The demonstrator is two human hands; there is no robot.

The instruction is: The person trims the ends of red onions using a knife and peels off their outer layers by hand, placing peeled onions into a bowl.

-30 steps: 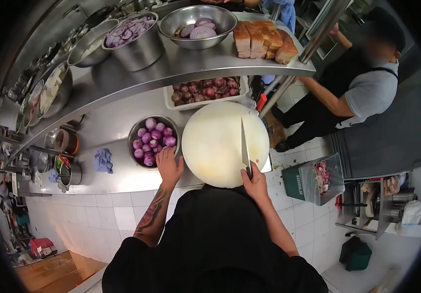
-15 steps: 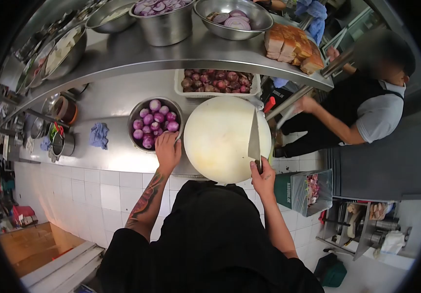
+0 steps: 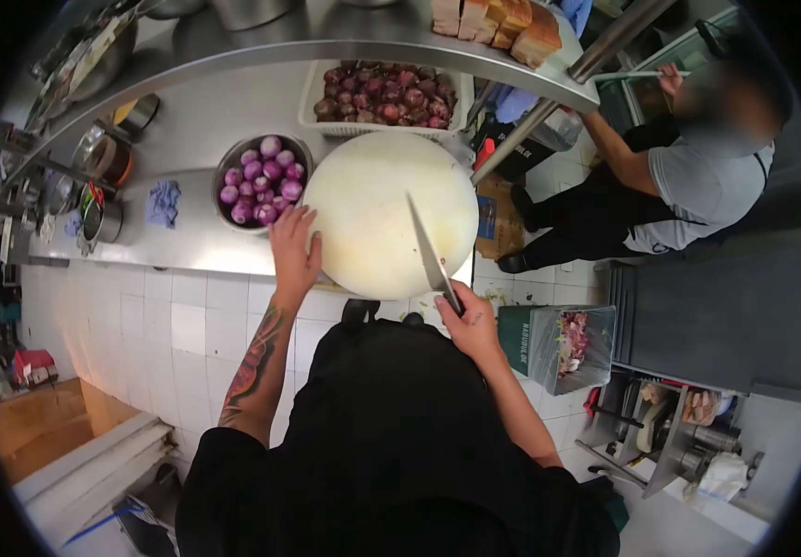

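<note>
At left, one round stainless-steel bowl (image 3: 224,213) holds over a dozen peeled purple onions (image 3: 264,174), overlapping too closely for a sure count. The bare left hand (image 3: 295,249) is beside it, fingers loosely spread, palm hidden. Next comes one round white cutting board (image 3: 349,204). Over its near right part slants one steel knife with a dark handle (image 3: 428,247), tip pointing away from the person and leftward – blade contact I cannot tell. The bare right hand (image 3: 470,325) grips the handle, partly covering it.
</note>
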